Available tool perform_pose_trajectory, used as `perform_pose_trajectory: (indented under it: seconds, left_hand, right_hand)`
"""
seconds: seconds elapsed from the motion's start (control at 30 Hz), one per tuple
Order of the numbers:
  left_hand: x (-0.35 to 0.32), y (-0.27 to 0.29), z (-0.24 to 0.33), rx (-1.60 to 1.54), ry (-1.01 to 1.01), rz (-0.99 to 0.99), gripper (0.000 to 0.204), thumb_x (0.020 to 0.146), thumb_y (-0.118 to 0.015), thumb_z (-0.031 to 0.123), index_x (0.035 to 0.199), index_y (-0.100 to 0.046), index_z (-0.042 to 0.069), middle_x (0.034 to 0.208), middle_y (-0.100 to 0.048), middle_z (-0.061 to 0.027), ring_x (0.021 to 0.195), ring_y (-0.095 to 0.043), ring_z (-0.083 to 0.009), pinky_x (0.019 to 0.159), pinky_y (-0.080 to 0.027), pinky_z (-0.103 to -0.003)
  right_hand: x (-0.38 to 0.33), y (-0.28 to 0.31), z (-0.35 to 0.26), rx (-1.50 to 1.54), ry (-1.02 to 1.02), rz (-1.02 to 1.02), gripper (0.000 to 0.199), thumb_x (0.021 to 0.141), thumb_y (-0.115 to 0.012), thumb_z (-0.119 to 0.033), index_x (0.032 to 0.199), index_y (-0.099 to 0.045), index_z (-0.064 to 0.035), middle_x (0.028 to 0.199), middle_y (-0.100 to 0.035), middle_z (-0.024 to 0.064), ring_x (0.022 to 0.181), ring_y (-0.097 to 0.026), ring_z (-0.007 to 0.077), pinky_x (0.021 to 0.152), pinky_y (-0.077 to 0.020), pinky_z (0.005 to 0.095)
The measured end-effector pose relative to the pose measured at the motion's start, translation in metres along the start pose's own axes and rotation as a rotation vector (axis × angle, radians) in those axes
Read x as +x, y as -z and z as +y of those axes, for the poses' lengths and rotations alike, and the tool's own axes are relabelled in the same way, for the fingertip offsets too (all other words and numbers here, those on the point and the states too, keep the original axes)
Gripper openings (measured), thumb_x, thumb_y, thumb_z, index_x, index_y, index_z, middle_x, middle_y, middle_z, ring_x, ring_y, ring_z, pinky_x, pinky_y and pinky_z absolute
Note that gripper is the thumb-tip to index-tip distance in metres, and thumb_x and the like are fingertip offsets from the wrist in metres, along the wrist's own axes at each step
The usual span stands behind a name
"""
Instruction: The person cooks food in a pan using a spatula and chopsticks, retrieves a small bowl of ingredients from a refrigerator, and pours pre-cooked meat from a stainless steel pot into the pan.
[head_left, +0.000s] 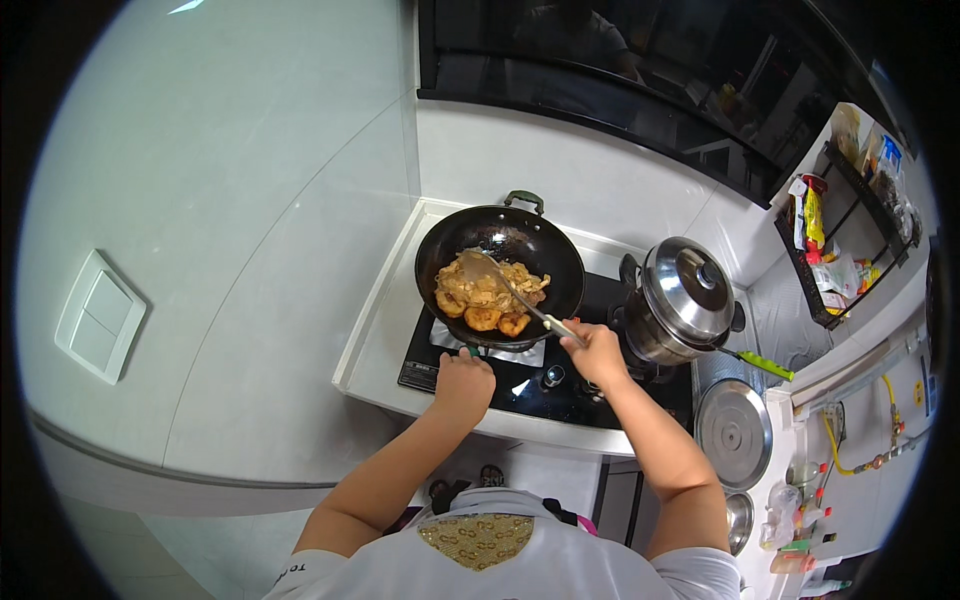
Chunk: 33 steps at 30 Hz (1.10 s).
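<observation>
A black wok point(556, 262) stands on the left burner, its far handle point(524, 200) wrapped in something dark green. Inside lie yellowish, egg-like pieces of food point(490, 287), with several browned rounds point(482, 318) along the near side. My right hand point(596, 358) is closed around the pale handle of a metal spatula point(522, 300), whose blade rests in the food. At the wok's near edge my left hand point(465, 382) is closed on the near handle; a bit of green shows by its fingers, and the rest of that handle is hidden.
A lidded steel pot point(672, 310) sits on the right burner of the black glass cooktop point(520, 385), with a green-handled utensil point(765, 365) beside it. A round metal lid point(733, 432) lies farther right, near several bottles point(808, 500). A rack point(800, 255) with packets hangs on the right wall.
</observation>
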<state>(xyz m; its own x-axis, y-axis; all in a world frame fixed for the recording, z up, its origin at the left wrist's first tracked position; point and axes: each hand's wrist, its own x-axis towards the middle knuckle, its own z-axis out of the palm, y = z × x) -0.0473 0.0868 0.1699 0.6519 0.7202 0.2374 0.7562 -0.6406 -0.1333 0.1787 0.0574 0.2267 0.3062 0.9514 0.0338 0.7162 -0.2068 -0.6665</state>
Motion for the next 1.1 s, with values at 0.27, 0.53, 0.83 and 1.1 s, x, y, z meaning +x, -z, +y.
perform_pose_trajectory:
  seconds: [0.27, 0.53, 0.83, 1.1]
  left_hand:
    - [-0.001, -0.008, 0.000, 0.057, 0.005, 0.021, 0.037, 0.069, -0.072, 0.022, 0.096, -0.068, -0.004, 0.090, -0.067, -0.0220, 0.069, -0.064, -0.0267, 0.071, -0.047, -0.042]
    - [0.004, -0.005, 0.002, 0.011, 0.034, -0.065, 0.041, 0.069, -0.075, 0.026, 0.096, -0.068, -0.004, 0.093, -0.066, -0.0231, 0.072, -0.064, -0.0275, 0.073, -0.047, -0.042]
    - [0.002, -0.006, 0.003, 0.036, 0.013, -0.048, 0.045, 0.071, -0.075, 0.032, 0.098, -0.068, -0.004, 0.093, -0.067, -0.0225, 0.076, -0.066, -0.0293, 0.075, -0.048, -0.044]
    - [0.002, -0.005, 0.002, 0.071, 0.022, -0.047, 0.046, 0.074, -0.073, 0.035, 0.099, -0.067, -0.003, 0.088, -0.065, -0.0150, 0.075, -0.065, -0.0262, 0.078, -0.047, -0.041]
  right_hand:
    - [0.013, 0.034, 0.034, -0.024, -0.032, 0.238, 0.032, 0.082, -0.069, -0.014, 0.113, -0.066, -0.0065, 0.101, -0.066, 0.0220, 0.095, -0.067, 0.0314, 0.082, -0.0510, 0.0353]
    - [0.018, 0.010, 0.004, 0.718, -0.485, -0.090, 0.031, 0.091, -0.059, -0.011, 0.121, -0.060, -0.0030, 0.074, -0.062, 0.0039, 0.041, -0.037, 0.0052, 0.035, -0.0246, 0.0227]
    - [-0.016, -0.002, -0.008, 0.174, 0.002, 0.008, 0.033, 0.085, -0.067, -0.012, 0.117, -0.064, -0.0038, 0.099, -0.068, 0.0201, 0.090, -0.068, 0.0214, 0.080, -0.0497, 0.0302]
    - [-0.030, 0.036, 0.012, -0.054, -0.002, 0.098, 0.033, 0.084, -0.067, -0.014, 0.116, -0.065, -0.0069, 0.097, -0.065, 0.0236, 0.088, -0.066, 0.0358, 0.079, -0.0519, 0.0386]
